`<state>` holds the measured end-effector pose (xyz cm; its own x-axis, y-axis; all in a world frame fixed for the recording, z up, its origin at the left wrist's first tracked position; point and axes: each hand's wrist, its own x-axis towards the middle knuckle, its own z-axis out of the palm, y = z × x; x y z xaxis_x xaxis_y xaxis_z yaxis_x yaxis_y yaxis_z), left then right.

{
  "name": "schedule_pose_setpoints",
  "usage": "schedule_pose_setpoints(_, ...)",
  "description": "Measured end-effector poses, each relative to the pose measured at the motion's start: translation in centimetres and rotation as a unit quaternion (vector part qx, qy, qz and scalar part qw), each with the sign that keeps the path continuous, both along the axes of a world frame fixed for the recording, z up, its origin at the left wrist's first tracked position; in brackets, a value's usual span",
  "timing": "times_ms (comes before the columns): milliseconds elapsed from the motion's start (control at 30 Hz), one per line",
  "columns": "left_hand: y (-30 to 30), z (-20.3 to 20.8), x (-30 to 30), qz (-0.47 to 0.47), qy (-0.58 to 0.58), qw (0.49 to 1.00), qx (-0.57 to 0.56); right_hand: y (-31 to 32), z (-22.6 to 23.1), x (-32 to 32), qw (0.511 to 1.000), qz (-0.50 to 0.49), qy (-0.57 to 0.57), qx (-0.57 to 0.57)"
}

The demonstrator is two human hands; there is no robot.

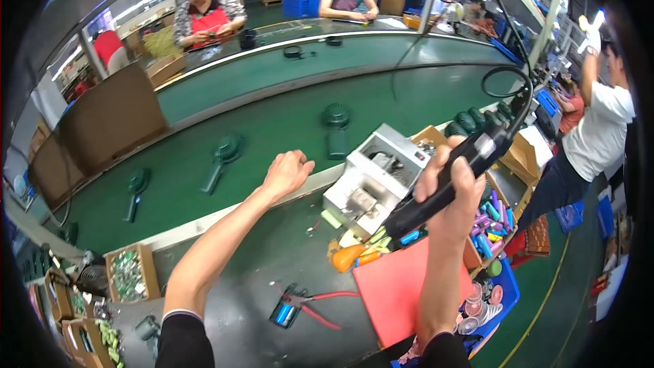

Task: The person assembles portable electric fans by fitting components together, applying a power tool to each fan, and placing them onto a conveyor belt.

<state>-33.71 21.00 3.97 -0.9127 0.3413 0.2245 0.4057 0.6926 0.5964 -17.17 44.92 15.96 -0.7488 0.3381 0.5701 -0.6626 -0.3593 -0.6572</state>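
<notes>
My right hand (453, 187) grips a black electric screwdriver (470, 163), its front end tilted down to the left and its cable looping up from the back. Over the near edge of the green conveyor, my left hand (287, 174) reaches out with loosely bent fingers, and nothing shows in it; its underside is hidden. Dark green handheld fans lie beyond it on the belt: one fan (336, 126) ahead, another fan (225, 157) to the left, a third fan (137, 191) farther left. Red-handled pliers (320, 304) lie on the bench beside blue battery cells (286, 313).
A metal box (375, 180) stands below the screwdriver, next to a red mat (392, 293). Battery cells fill a carton (471, 253) at right; fan parts lie in a blue bin (505, 286). Small parts fill a left carton (151, 269). Co-workers sit across the belt.
</notes>
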Motion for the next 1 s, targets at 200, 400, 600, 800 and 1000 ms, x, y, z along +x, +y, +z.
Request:
schedule_pose_setpoints(200, 7.9, -7.0, -10.8, 0.127, -0.017, 0.983, -0.130, -1.6, -0.5, 0.5, 0.995, 0.035, -0.092, -0.030)
schedule_pose_setpoints(400, 6.3, -13.2, -13.8, 0.104, 0.013, 0.989, -0.104, -0.4, 0.1, 1.1, 0.994, 0.013, -0.106, 0.037)
schedule_pose_setpoints(600, 2.3, -5.8, -10.2, 0.105, 0.052, 0.973, -0.199, 0.4, 1.1, 1.4, 0.988, 0.075, -0.134, -0.016)
schedule_pose_setpoints(800, -8.8, -5.5, -8.2, 0.203, 0.183, 0.913, -0.304, 0.4, 1.6, 1.6, 0.987, 0.103, -0.122, -0.006)
schedule_pose_setpoints(1000, -14.0, -5.5, -7.9, 0.182, 0.225, 0.907, -0.306, -0.6, 1.6, 1.1, 0.987, 0.105, -0.119, -0.004)
